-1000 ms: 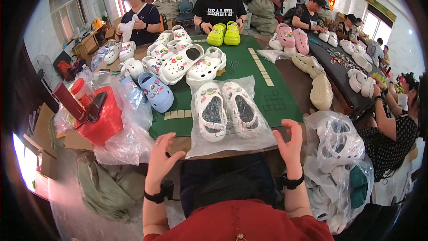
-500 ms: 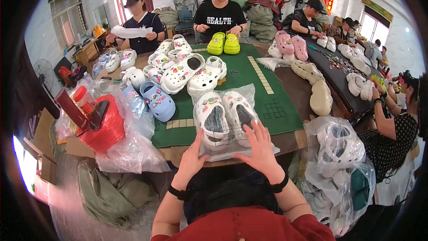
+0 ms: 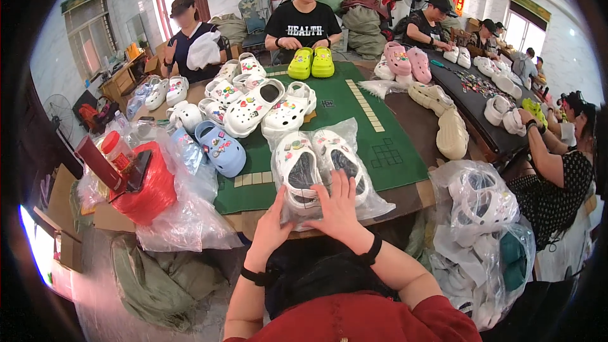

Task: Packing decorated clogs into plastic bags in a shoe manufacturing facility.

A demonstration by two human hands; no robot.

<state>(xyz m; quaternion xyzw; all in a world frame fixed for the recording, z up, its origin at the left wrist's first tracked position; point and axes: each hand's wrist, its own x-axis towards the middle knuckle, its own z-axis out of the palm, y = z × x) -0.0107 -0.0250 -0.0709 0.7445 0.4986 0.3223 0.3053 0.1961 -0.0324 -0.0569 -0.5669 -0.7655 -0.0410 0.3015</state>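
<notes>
A pair of white clogs (image 3: 295,152) with colourful charms lies side by side in a clear plastic bag (image 3: 376,205) at the table's near edge. My left hand (image 3: 271,223) rests along the bag's left side by the heel of the left clog, fingers stretched. Over the near end of the bag spreads my right hand (image 3: 337,206), its fingers on the plastic near the heels. Neither hand grips anything. Beyond the bag stand several loose white clogs (image 3: 253,109) with charms, and a blue clog (image 3: 220,149) is to their left.
Red twine (image 3: 147,183), a red-lidded jar (image 3: 118,149) and plastic sheeting are at the left. Bagged clogs (image 3: 481,199) hang low at the right. Cream clogs (image 3: 437,114) lie on the right of the green mat (image 3: 399,152). Across the table, a person handles lime-green clogs (image 3: 311,63).
My right hand has moved left across the bag, from its right side toward the middle. The far-left person's white sheet is now bunched up. The view has shifted slightly.
</notes>
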